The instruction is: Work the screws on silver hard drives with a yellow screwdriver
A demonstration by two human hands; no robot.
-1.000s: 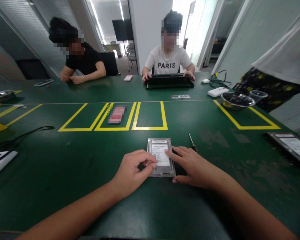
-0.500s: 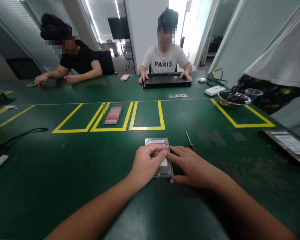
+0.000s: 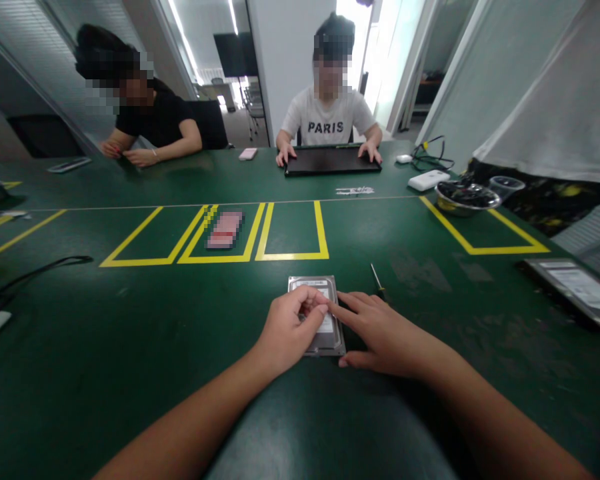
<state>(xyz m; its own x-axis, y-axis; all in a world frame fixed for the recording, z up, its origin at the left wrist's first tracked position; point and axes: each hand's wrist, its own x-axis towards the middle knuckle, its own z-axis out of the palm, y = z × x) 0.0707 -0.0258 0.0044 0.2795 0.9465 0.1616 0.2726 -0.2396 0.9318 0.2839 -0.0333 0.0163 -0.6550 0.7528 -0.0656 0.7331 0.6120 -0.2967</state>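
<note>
A silver hard drive (image 3: 314, 288) with a white label lies flat on the green table (image 3: 130, 347) in front of me. My left hand (image 3: 287, 330) rests on top of it with the fingers curled, thumb and forefinger pinched on the label area. My right hand (image 3: 385, 330) lies flat beside the drive's right edge, fingers stretched out, the forefinger tip touching the drive next to my left fingertips. A small screwdriver (image 3: 377, 279) lies on the table just right of the drive.
Yellow tape boxes (image 3: 293, 255) mark the table beyond the drive. Two people sit opposite, one with hands on a black tray (image 3: 333, 162). A metal bowl (image 3: 467, 198), white box (image 3: 429, 180), a device (image 3: 573, 287) at right and a black cable (image 3: 35, 270) at left.
My left hand slid from the drive's left edge up onto its label and closed into a pinch. My right hand stayed beside the drive.
</note>
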